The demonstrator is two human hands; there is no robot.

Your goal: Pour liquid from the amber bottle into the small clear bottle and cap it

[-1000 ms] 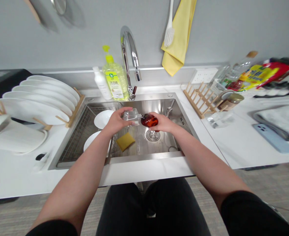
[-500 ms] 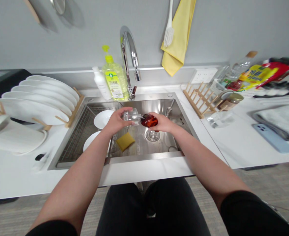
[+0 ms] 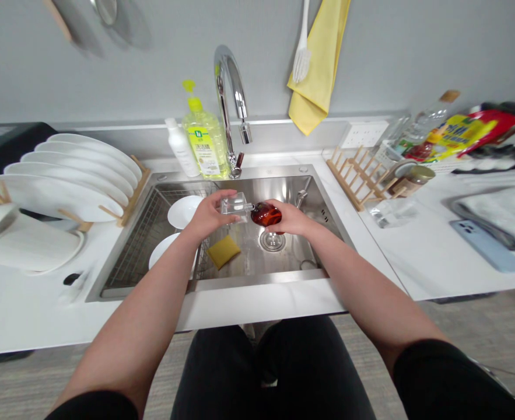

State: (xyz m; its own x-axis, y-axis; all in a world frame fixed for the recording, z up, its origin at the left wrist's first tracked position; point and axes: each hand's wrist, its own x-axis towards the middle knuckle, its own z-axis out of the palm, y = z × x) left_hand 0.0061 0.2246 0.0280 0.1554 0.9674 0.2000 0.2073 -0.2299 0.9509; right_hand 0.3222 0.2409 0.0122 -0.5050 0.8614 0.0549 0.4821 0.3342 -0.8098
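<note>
A clear square glass block (image 3: 235, 205) is being cradled by the curled fingers (image 3: 216, 199) of the left hand (image 3: 203, 219), an amber glass bottle (image 3: 266, 214) is being clasped by the wrapped fingers (image 3: 277, 207) of the right hand (image 3: 294, 220), and both are being held end to end, touching, above the drain (image 3: 272, 240) of a steel sink (image 3: 274, 189), near a yellow sponge (image 3: 223, 252)
</note>
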